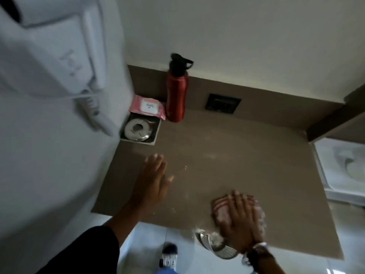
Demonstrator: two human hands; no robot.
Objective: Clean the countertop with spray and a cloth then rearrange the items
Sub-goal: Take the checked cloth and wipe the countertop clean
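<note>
Fingers (238, 203) (R) on 1 cloth (219, 212), 1 bottle (175, 95), poss. 1 sieve (218, 249)

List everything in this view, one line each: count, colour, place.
countertop: one, brown, centre of view
bottle: one, red, black cap, back left
wipes packet: one, pink, back-left corner
roll: one, white, in front of packet
socket plate: one, black, on backsplash
hair dryer: one, white, on left wall
crumbs: scattered, white, mid countertop
cloth: one, pink-striped, under right hand
metal container: one, silver, below front edge
left hand: one, flat on countertop
right hand: one, pressing cloth
</note>
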